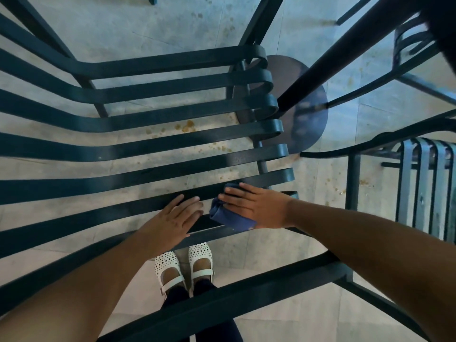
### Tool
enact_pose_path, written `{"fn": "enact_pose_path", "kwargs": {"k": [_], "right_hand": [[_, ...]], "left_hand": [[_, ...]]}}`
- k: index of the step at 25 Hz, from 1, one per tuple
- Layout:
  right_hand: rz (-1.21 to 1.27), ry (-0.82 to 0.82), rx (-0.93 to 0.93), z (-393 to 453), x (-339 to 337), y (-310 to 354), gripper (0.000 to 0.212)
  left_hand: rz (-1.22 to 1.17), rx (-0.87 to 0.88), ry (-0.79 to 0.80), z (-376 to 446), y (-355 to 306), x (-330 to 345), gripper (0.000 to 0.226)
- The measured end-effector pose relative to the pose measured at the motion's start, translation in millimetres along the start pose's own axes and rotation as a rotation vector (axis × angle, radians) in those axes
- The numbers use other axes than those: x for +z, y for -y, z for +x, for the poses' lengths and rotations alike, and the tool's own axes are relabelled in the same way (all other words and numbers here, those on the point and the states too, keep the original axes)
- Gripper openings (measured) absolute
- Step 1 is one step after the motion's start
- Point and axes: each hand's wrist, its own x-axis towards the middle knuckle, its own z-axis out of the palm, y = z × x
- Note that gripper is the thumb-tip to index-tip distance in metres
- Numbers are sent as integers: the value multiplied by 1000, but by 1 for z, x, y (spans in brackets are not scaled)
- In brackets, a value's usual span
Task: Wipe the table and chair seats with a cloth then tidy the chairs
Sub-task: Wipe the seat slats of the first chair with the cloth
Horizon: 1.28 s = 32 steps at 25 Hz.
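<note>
The view looks straight down through a dark metal slatted chair seat (pixel 148 144) onto a pale tiled floor (pixel 148 25). The right hand (pixel 256 208) lies flat on a folded blue cloth (pixel 228 217), fingers (pixel 232 192) straight and slightly spread, pressing the cloth onto the two slats nearest the person, close to the curled slat ends on the seat's right edge. The left hand (pixel 172 218) rests palm down just beside the cloth on the same slats, its fingers (pixel 190 202) straight and together, holding nothing; a narrow gap separates it from the cloth.

The slats run left to right with open gaps between them, and the floor shows through every gap. A dark frame bar (pixel 222 299) crosses below the forearms, and under it stand the person's feet in white perforated shoes (pixel 183 267). Brownish stains (pixel 187 125) dot the floor beneath the middle of the seat.

To the right, a round dark table base (pixel 306 119) sits on the floor just beyond the curled slat ends, with the table's slanting post (pixel 320 72) rising from it. A second slatted chair (pixel 429 183) stands near the seat's right edge, its armrest close to the right forearm, leaving only a narrow strip of floor between the two chairs.
</note>
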Motion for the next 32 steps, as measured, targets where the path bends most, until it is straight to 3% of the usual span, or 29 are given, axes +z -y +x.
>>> {"fn": "enact_pose_path", "kwargs": {"k": [6, 10, 16, 21, 28, 32], "right_hand": [[59, -23, -30, -18, 4, -16, 67], [41, 3, 41, -44, 15, -25, 62], [63, -70, 82, -52, 24, -27, 66], [73, -119, -55, -4, 10, -10, 67], [151, -70, -94, 58, -7, 21, 68], [147, -42, -86, 80, -16, 32, 75]], "left_hand": [[116, -5, -101, -20, 8, 16, 54], [114, 4, -92, -33, 18, 19, 51], [83, 42, -161, -33, 19, 24, 70], [65, -38, -125, -29, 21, 17, 73], [-22, -87, -8, -30, 20, 6, 108], [-93, -196, 34, -33, 20, 1, 108]]}}
